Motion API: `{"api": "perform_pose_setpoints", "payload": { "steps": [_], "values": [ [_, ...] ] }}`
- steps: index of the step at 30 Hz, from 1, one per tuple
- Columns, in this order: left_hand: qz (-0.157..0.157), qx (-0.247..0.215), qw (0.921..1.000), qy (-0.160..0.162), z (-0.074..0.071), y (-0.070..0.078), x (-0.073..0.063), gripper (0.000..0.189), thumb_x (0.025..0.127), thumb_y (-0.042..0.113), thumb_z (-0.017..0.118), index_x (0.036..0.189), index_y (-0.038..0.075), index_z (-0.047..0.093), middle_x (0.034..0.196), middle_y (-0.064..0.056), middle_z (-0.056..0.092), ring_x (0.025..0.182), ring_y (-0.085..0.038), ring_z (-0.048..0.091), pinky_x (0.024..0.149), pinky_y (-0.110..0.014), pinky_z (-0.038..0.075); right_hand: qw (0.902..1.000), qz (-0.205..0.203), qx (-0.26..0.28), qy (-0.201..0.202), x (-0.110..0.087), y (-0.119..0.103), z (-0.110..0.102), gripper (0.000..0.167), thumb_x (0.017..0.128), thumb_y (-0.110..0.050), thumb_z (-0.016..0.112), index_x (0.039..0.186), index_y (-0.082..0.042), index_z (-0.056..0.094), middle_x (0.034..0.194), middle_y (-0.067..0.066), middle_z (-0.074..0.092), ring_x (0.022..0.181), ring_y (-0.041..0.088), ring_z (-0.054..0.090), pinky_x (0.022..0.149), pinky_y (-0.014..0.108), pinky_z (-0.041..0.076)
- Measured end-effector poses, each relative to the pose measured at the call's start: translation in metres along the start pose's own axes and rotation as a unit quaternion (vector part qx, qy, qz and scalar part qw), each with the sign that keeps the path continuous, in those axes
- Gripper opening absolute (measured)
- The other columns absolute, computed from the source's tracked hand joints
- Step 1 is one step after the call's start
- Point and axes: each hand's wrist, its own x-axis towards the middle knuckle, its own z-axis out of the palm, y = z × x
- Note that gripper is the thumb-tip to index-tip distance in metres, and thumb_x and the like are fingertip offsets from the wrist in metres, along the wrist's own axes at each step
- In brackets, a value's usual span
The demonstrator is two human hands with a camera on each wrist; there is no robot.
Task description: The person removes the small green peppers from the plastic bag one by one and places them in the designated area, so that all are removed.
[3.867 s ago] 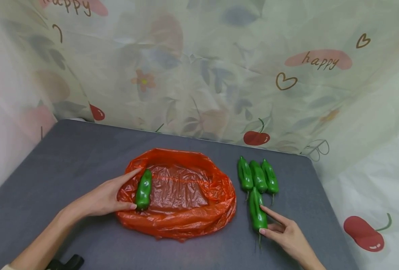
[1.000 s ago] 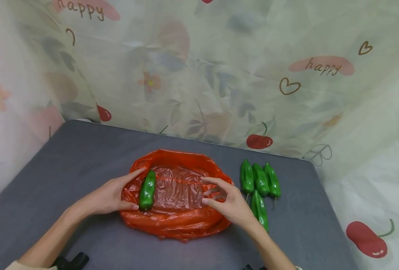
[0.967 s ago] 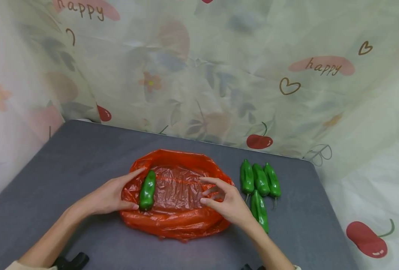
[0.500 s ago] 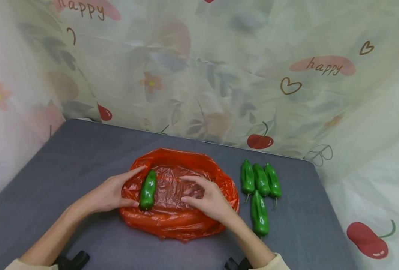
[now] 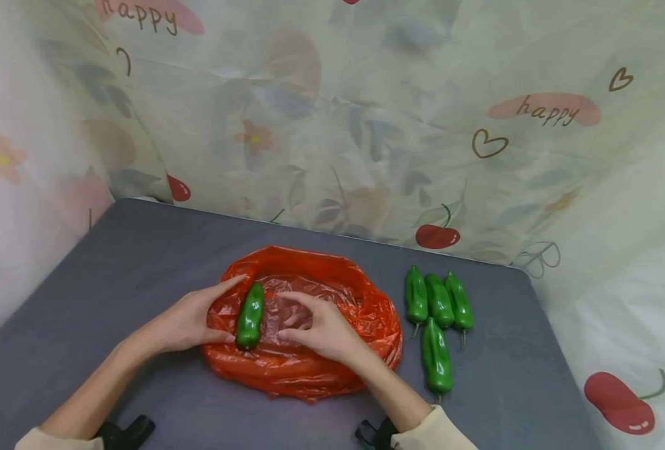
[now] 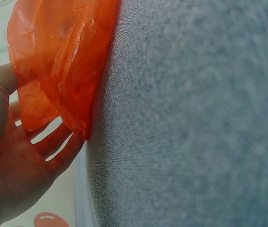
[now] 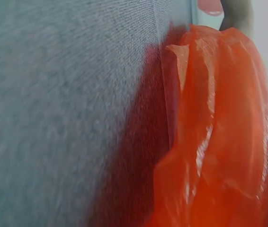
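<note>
An orange-red plastic bag (image 5: pixel 310 375) lies spread on the table, its mouth wide and rim rolled outward. A green pepper (image 5: pixel 250 317) rests inside at the left. My left hand (image 5: pixel 183 319) rests against the bag's left side, index finger and thumb spread to either end of the pepper; in the left wrist view its fingers (image 6: pixel 53 137) reach along the bag, partly covered by it. My right hand (image 5: pixel 327 331) hovers over the mouth with thumb and index finger apart, facing the pepper and holding nothing. In the right wrist view the bag (image 7: pixel 224 118) hides most of that hand.
Several other green peppers (image 5: pixel 437 356) lie right of the bag, three side by side and one in front of them. The grey table (image 5: pixel 158 256) backs onto a printed curtain (image 5: pixel 321 156). Black straps (image 5: pixel 124 434) sit near both wrists.
My right hand has left the front pepper on the right and moved left over the bag's mouth, drawing closer to the pepper inside. My left hand has stayed at the bag's left side.
</note>
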Motion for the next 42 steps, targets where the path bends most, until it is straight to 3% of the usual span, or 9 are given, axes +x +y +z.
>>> {"api": "perform_pose_setpoints", "payload": {
  "steps": [9, 17, 28, 42],
  "values": [
    [0.006, 0.002, 1.0, 0.007, 0.002, 0.0, -0.001, 0.1, 0.075, 0.03, 0.088, 0.157, 0.02, 0.031, 0.145, -0.017, 0.049, 0.125, -0.035, 0.053, 0.096, -0.056, 0.048, 0.9989, 0.011, -0.025, -0.039, 0.014, 0.001, 0.016, 0.063, 0.085, -0.019, 0.08, 0.143, -0.019, 0.055, 0.122, 0.01, 0.068, 0.089, 0.004, 0.067, 0.074, 0.019, 0.054],
    [0.003, 0.007, 1.0, 0.004, 0.002, -0.002, -0.001, 0.101, 0.075, 0.031, 0.088, 0.157, 0.019, 0.03, 0.146, -0.017, 0.048, 0.126, -0.035, 0.053, 0.097, -0.056, 0.046, 0.9966, 0.003, -0.05, -0.066, 0.022, 0.003, 0.026, 0.066, 0.086, -0.019, 0.08, 0.146, -0.019, 0.052, 0.112, 0.007, 0.071, 0.087, 0.001, 0.067, 0.073, 0.017, 0.053],
    [0.013, 0.013, 0.9998, 0.009, 0.004, -0.001, 0.0, 0.101, 0.075, 0.025, 0.088, 0.157, 0.016, 0.03, 0.145, -0.016, 0.05, 0.125, -0.034, 0.054, 0.097, -0.055, 0.047, 0.9873, -0.006, -0.129, -0.093, 0.032, -0.001, 0.036, 0.074, 0.087, -0.025, 0.079, 0.152, -0.022, 0.043, 0.103, -0.003, 0.071, 0.078, -0.005, 0.064, 0.071, 0.014, 0.051],
    [0.008, 0.009, 0.9999, 0.005, 0.005, -0.001, -0.002, 0.1, 0.076, 0.027, 0.087, 0.157, 0.017, 0.03, 0.146, -0.016, 0.049, 0.126, -0.035, 0.052, 0.098, -0.056, 0.046, 0.9736, -0.022, -0.217, -0.068, 0.037, -0.007, 0.047, 0.075, 0.085, -0.035, 0.08, 0.15, -0.025, 0.046, 0.103, -0.006, 0.071, 0.064, -0.011, 0.057, 0.063, 0.011, 0.047]
  ]
}}
